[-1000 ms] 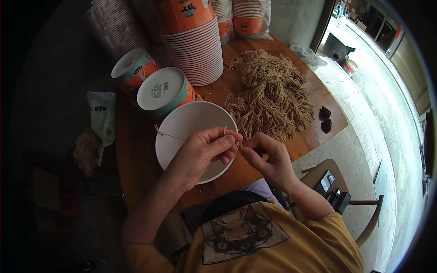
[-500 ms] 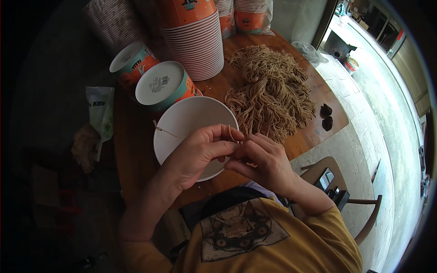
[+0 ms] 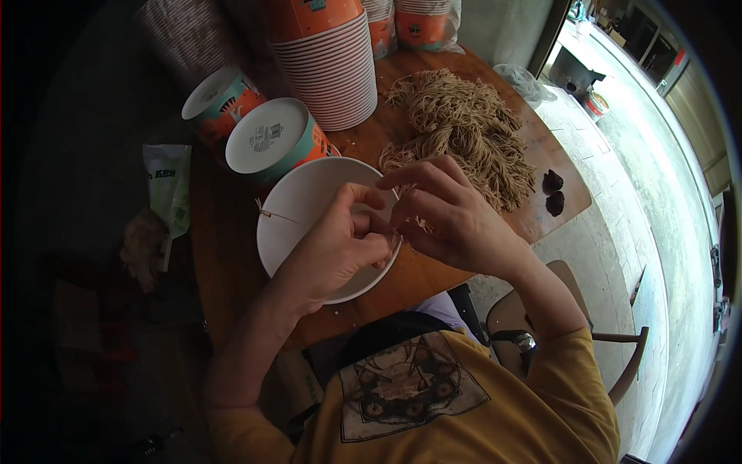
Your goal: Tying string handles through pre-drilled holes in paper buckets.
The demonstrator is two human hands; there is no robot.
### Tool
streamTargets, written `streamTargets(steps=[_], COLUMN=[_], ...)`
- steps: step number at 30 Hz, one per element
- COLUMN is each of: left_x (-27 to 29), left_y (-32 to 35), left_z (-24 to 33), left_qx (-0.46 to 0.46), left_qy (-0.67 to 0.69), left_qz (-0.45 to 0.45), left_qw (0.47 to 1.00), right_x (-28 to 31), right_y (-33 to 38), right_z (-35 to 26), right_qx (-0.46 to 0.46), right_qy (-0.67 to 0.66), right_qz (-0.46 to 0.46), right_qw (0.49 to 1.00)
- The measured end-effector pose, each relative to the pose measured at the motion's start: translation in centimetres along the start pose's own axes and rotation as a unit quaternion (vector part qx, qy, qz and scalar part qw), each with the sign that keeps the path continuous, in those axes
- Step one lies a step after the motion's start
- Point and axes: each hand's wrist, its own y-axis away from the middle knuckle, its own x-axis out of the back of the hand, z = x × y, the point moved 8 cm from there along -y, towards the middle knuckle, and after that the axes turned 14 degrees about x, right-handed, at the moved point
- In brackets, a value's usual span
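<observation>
My left hand (image 3: 352, 240) is closed over the white bowl (image 3: 301, 185), its fingers curled toward the thumb. My right hand (image 3: 456, 213) meets it above the bowl's right rim. Its upper fingers are bent and slightly apart, while its lower fingers close in at the left fingertips. Whatever thin thing is pinched between the hands is hidden by the fingers. A thin tan strand with a small knot (image 3: 265, 213) lies over the bowl's left rim. Beyond my right hand spreads a tangled heap of thin tan strands (image 3: 471, 131).
A tall stack of orange paper tubs (image 3: 328, 73) stands behind the bowl. Two upturned tubs (image 3: 267, 139) sit left of it. Two small dark pieces (image 3: 553, 193) lie near the table's right edge. A wooden chair (image 3: 630, 371) stands at the right, beside the table (image 3: 433, 271).
My right hand has lifted and its upper fingers have spread away from my left hand. The strand seen between the fingertips earlier no longer shows clearly. The view has shifted slightly.
</observation>
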Motion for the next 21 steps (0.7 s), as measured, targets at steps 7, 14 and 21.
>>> streamTargets(steps=[7, 14, 21], left_x=[-0.4, -0.6, -0.7], left_y=[-0.3, -0.3, 0.0], left_z=[0.3, 0.4, 0.3], left_qx=[-0.009, -0.024, -0.044], left_qy=[-0.020, -0.041, -0.054], left_qz=[-0.015, -0.014, -0.007], left_qw=[1.000, 0.999, 0.998], right_x=[-0.8, -2.7, -2.6], right_y=[2.0, 3.8, 3.4], right_z=[1.5, 2.9, 3.0], right_qx=[-0.158, -0.345, -0.298], right_qy=[-0.216, -0.476, -0.401], right_qz=[0.026, 0.038, 0.035], right_qw=[0.963, 0.808, 0.866])
